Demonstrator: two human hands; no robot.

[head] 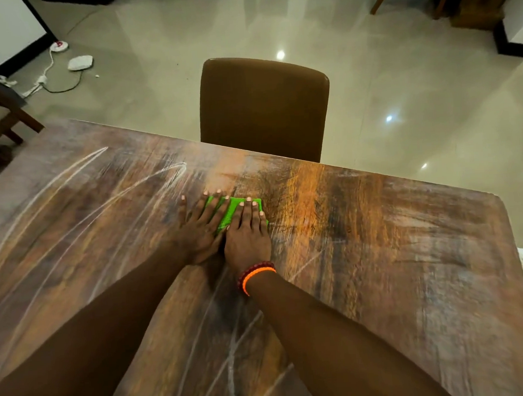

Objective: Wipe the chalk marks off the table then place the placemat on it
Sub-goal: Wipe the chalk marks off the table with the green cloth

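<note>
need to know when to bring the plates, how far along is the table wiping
Early to midway. Done: the table right of the hands looks mostly free of lines, only smeared. In hand: the left hand and right hand press flat on a green cloth near the far edge. Left: long chalk marks on the left side and more near the arms. No placemat shows yet.

Brown chair pushed in at far edge. Glossy tiled floor behind. White cable and white lump lying far left on it.
</note>
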